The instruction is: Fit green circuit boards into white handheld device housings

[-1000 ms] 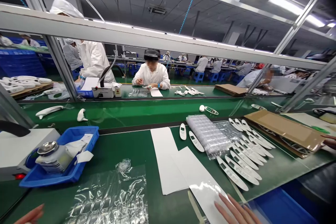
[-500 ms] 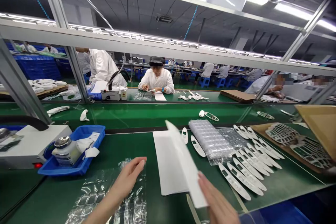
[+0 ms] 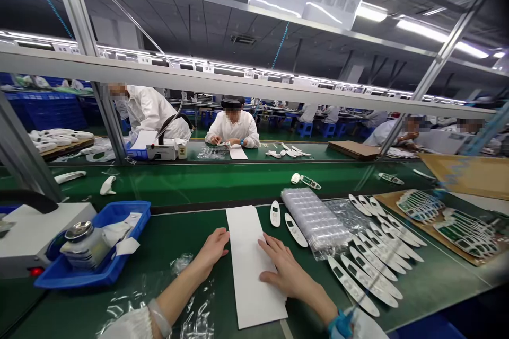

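A long white sheet of paper, seemingly folded or stacked, lies flat on the green bench in front of me. My right hand rests on its right side, palm down with fingers spread. At the sheet's left edge is my left hand, fingers stretched out and thumb apart, with nothing visible in it. Whether its fingertips touch the paper I cannot tell. Under and beside my left forearm sits a clear plastic blister tray, partly hidden by the arm.
To the left, a blue tray holds a bottle and white wipes. On the right are a bubble-wrap stack, rows of white elongated covers and circuit boards on cardboard. Across the green belt, a co-worker sits working.
The raised flap of white paper now lies flat, with my right hand spread on it. My left hand has come to the paper's left edge. The view has shifted slightly.
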`<state>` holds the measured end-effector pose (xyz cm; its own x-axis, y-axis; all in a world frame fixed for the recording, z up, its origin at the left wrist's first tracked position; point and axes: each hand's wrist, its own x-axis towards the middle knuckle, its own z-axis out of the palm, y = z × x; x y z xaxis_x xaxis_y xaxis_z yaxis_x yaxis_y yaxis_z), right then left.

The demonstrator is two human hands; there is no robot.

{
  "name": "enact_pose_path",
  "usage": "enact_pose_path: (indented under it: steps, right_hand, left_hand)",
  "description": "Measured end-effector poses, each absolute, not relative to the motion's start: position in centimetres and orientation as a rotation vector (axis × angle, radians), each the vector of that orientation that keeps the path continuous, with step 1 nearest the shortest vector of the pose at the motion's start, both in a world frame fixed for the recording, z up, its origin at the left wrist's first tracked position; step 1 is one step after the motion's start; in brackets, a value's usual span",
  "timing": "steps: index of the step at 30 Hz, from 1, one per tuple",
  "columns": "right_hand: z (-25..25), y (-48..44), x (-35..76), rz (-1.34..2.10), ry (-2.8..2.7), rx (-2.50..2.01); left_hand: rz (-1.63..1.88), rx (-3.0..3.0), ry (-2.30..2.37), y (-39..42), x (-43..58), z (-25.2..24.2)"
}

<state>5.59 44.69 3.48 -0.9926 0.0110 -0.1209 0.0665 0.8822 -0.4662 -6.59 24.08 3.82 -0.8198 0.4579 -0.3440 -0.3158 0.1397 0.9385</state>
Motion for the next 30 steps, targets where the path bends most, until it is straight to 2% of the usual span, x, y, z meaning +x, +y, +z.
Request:
enact_pose_path:
  steps: [11,19,25,30]
  right_hand:
    - [1.3,45.8,2.7,-0.894,3.046,0.206]
    - [1.3,47.2,-0.9,-1.008,3.134,0.175]
    - [2.0,46.8,-3.2,-0.872,3.178,0.109]
    - [5.2,50.2,-5.1,-0.673,3.258,0.186]
  left_hand:
    - [1.756,0.100,1.902,26.9,-10.5,3.9]
    - [1.710,0.063,1.853,26.5,-9.3,4.7]
    - [1.686,0.101,1.858,26.3,-9.0,4.7]
    - [1.624,0.135,1.925,24.7,-8.8,5.8]
